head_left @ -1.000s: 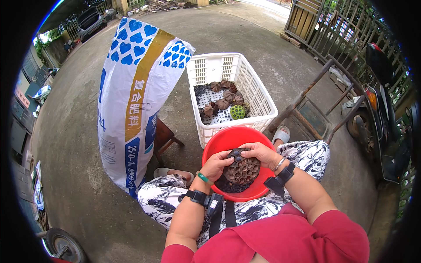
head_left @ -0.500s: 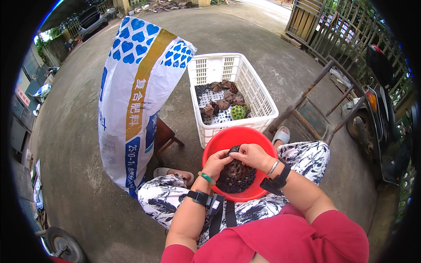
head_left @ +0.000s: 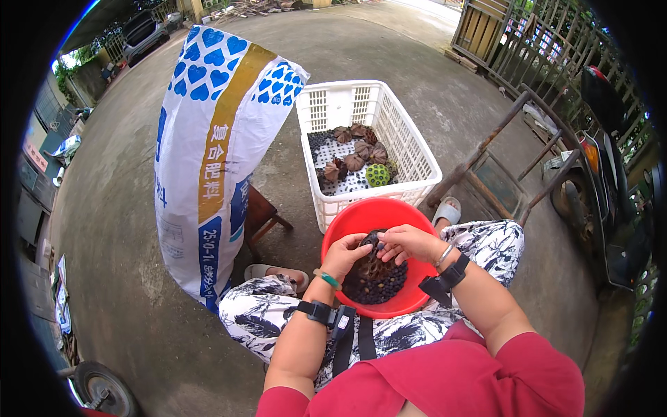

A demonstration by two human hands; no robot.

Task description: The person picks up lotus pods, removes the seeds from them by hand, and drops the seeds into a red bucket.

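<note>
A dried brown lotus seed pod (head_left: 374,270) is in my left hand (head_left: 343,257), whose thumb and fingers are closed on its far left edge. My right hand (head_left: 414,244) is beside the pod's right edge, with its fingers loosely bent and apart; whether a fingertip still touches the pod is hard to see. Both hands are over a red plastic basin (head_left: 411,217) between my legs. Dark lotus seeds (head_left: 379,292) cover its bottom, with a few paler ones among them.
Beyond the basin stands a white plastic crate (head_left: 410,156) with several brown pods (head_left: 354,162), a green pod (head_left: 377,175) and loose dark seeds. A tall white sack (head_left: 187,160) is at left by a wooden stool (head_left: 262,215). A metal-framed chair (head_left: 497,184) and a motorbike (head_left: 608,187) are at right.
My right hand has loosened its pinch on the pod's top edge and drawn slightly right, its fingers spreading. My left hand still holds the pod over the basin.
</note>
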